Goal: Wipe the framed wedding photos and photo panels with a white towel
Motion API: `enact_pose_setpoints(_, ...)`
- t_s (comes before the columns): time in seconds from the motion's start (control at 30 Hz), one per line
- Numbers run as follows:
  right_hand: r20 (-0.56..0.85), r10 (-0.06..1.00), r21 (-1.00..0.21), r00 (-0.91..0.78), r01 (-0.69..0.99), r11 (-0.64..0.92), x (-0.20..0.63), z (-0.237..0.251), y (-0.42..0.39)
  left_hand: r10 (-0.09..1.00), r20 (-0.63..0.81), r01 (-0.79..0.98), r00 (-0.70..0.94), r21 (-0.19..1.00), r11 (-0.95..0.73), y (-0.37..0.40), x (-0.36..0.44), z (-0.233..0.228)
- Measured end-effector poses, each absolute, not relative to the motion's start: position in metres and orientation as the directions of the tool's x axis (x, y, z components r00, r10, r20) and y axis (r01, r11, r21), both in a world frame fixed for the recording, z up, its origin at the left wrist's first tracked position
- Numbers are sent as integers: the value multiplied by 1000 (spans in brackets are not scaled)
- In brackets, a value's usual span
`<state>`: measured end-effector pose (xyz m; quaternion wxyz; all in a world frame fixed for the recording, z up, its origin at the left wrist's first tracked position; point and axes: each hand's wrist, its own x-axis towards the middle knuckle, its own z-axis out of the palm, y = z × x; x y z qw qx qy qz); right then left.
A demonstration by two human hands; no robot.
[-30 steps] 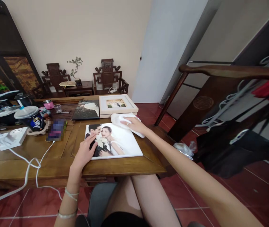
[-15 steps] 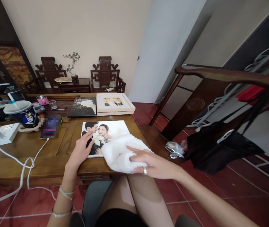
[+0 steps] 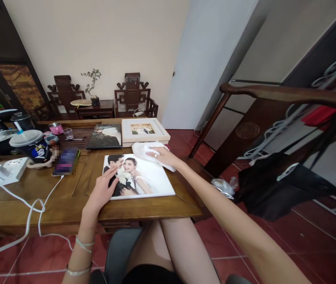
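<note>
A large wedding photo panel [image 3: 153, 177] lies flat on the wooden table [image 3: 46, 197] in front of me. My left hand [image 3: 103, 191] rests flat on its near left corner with fingers spread. My right hand [image 3: 163, 156] presses a white cloth [image 3: 144, 150] onto the panel's far right corner. A white framed photo [image 3: 144, 130] and a dark photo panel [image 3: 105, 136] lie side by side just beyond it.
On the table's left are a blurred phone [image 3: 65, 161] on a white cable [image 3: 32, 205], a white power strip [image 3: 4, 171], a lidded cup [image 3: 30, 146] and small pots. A dark wooden chair [image 3: 274, 118] with a black bag stands to the right.
My right hand first pulled the cloth down over the panel's near right part, then carried it back up to the far right corner. The left hand stayed in place.
</note>
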<state>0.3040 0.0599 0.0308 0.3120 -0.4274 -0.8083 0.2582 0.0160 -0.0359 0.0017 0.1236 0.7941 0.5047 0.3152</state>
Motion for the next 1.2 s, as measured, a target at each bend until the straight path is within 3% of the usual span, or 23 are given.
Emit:
enact_pose_setpoints(0.2, 289, 788, -595, -543, 543, 592, 305, 23, -11, 879, 386, 736, 279, 502, -454, -34, 17, -2)
enact_pose_setpoints(0.43, 186, 670, -504, -719, 516, 693, 316, 45, -103, 887, 366, 751, 280, 493, -440, -36, 18, -1)
enact_pose_setpoints(0.5, 162, 647, -487, -745, 510, 709, 318, 47, -99, 890, 358, 752, 282, 494, -437, -36, 18, -1)
enact_pose_setpoints(0.63, 147, 703, -483, -696, 569, 665, 318, 38, -53, 891, 355, 751, 283, 496, -436, -37, 18, 0)
enact_pose_setpoints(0.93, 307, 842, -538, -443, 649, 538, 289, 35, 59, 891, 361, 740, 276, 512, -437, -37, 18, 3)
enact_pose_setpoints(1.03, 306, 825, -512, -475, 649, 563, 288, 36, 43, 882, 375, 731, 286, 510, -454, -36, 17, 2)
enact_pose_setpoints(1.2, 280, 702, -428, -654, 570, 701, 291, 40, -40, 878, 387, 727, 281, 512, -458, -35, 18, 1)
